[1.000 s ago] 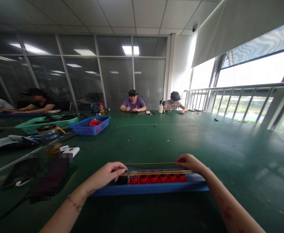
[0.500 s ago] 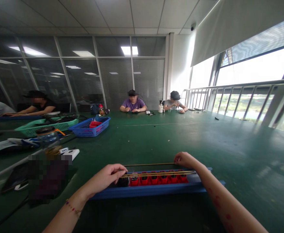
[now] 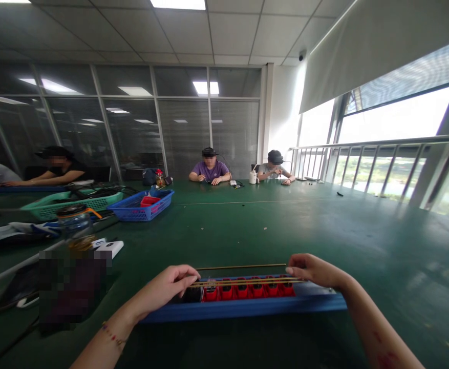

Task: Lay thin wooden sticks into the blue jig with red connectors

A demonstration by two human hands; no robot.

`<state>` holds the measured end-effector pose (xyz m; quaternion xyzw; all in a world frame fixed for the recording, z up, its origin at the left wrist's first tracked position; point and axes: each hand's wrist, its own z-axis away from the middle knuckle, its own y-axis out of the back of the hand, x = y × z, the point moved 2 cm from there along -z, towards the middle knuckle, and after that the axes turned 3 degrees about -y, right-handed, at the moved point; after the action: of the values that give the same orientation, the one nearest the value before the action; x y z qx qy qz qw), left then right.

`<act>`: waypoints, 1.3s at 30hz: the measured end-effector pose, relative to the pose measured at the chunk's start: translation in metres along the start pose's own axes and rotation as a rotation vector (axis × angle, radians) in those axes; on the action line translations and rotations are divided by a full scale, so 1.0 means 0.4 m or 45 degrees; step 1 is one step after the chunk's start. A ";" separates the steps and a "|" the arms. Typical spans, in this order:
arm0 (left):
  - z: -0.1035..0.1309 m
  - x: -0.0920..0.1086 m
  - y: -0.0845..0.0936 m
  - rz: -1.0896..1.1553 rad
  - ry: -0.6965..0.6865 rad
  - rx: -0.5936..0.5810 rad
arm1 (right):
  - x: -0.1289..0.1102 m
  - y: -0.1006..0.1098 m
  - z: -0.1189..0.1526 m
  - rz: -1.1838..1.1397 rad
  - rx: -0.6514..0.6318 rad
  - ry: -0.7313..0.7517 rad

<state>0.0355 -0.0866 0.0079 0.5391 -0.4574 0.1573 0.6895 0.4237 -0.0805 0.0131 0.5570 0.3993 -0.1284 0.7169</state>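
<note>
A long blue tray (image 3: 243, 306) lies on the green table before me, with several red cups (image 3: 242, 291) in a row inside it. Thin yellowish rods (image 3: 247, 281) stretch lengthwise above the cups. My left hand (image 3: 178, 281), at the tray's left end, is closed with thumb and fingers pinched on the rods' left ends. One more thin rod (image 3: 241, 267) runs just beyond the tray. Over the tray's right end, my right hand (image 3: 308, 268) is closed, its fingertips at the right ends of the rods.
Blue basket (image 3: 142, 207) and green basket (image 3: 70, 205) stand at the left back. Nearer are a jar (image 3: 75, 225), a white device (image 3: 111, 248) and a dark pouch (image 3: 76, 292). Across the table sit several people, one in a purple shirt (image 3: 219, 170).
My right hand has shifted a little right and nearer, to the rods' right ends. My left hand keeps its pinch. The head view has tilted up slightly.
</note>
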 end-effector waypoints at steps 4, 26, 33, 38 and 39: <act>-0.001 -0.007 0.000 -0.017 -0.010 0.000 | 0.013 -0.008 0.001 -0.076 -0.133 -0.065; 0.006 0.002 -0.001 -0.044 -0.021 0.008 | 0.015 0.031 -0.009 -0.411 0.534 0.081; 0.002 -0.005 -0.001 -0.050 -0.002 -0.006 | 0.122 0.075 -0.023 -0.808 1.004 -0.084; 0.008 0.005 -0.002 -0.057 0.024 0.005 | 0.158 0.087 -0.020 -0.561 1.067 -0.217; 0.009 0.005 -0.002 -0.059 0.026 0.005 | 0.155 0.084 -0.021 -0.484 1.030 -0.226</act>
<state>0.0357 -0.0906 0.0091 0.5493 -0.4375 0.1478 0.6964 0.4813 -0.0453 -0.0085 0.6960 0.3492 -0.4504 0.4369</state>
